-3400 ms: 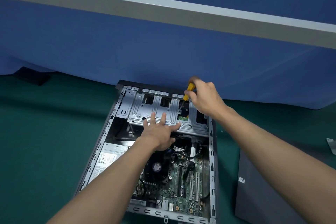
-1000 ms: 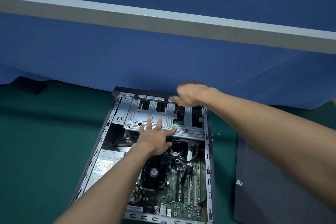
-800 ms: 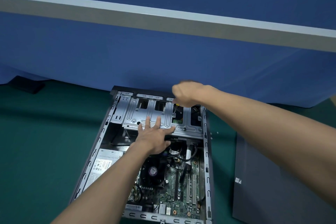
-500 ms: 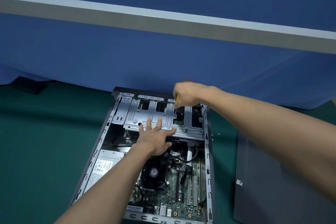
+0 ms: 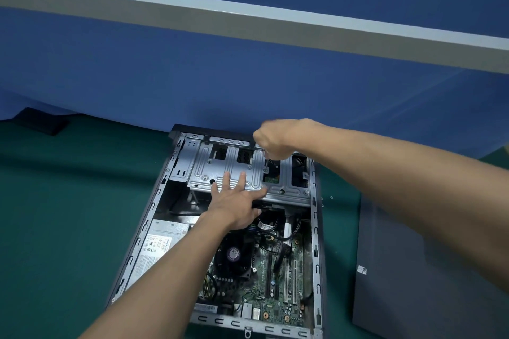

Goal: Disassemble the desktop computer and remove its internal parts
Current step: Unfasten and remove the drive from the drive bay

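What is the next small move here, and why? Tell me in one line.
Probably turn the screwdriver to work the drive cage loose. The right hand grips the tool over an opening in the cage, while the left hand presses flat on the cage, steadying it. The tip itself is hidden.

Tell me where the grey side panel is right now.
In the head view, the grey side panel lies flat on the green mat at the right, just beside the open computer case.
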